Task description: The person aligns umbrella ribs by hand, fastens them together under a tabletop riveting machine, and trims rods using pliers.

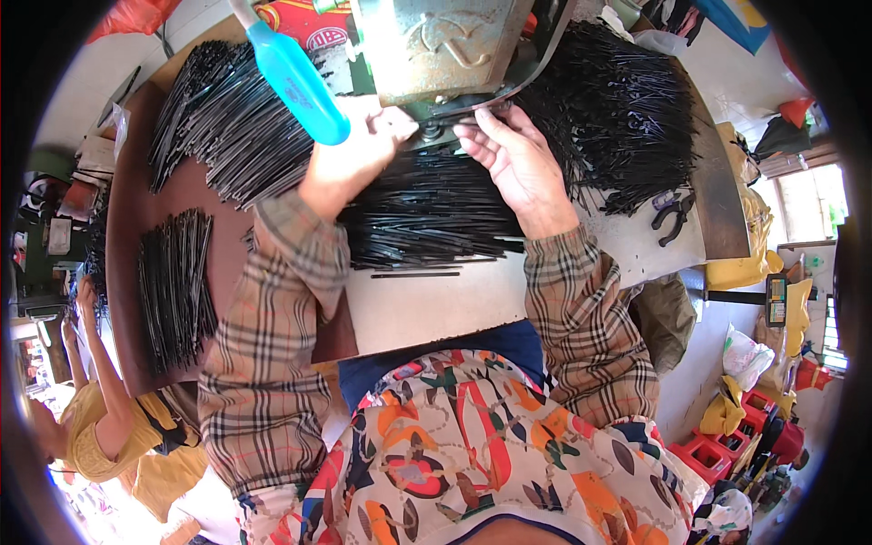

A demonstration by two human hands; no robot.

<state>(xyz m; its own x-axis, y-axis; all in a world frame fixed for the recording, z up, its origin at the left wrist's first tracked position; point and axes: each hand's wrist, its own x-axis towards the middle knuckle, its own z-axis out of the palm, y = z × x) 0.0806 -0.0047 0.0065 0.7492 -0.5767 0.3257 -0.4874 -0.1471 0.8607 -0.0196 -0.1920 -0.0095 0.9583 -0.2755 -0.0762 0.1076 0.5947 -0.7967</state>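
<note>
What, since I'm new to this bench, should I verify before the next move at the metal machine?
1. Both hands at the machine: ok; the left hand and right hand are by its lower front.
2. Gap between hands and machine: cannot tell; too close in this view.
3. Plaid sleeves clear of the machine: ok; both end short of it.
4. Pliers away from the hands: ok; they lie on the right of the table.
5. Front pile of dark strips tidy: not ok; ends are uneven.

Thin, straight black rods in a dense heap, mostly sideways, on the pale tabletop
</note>
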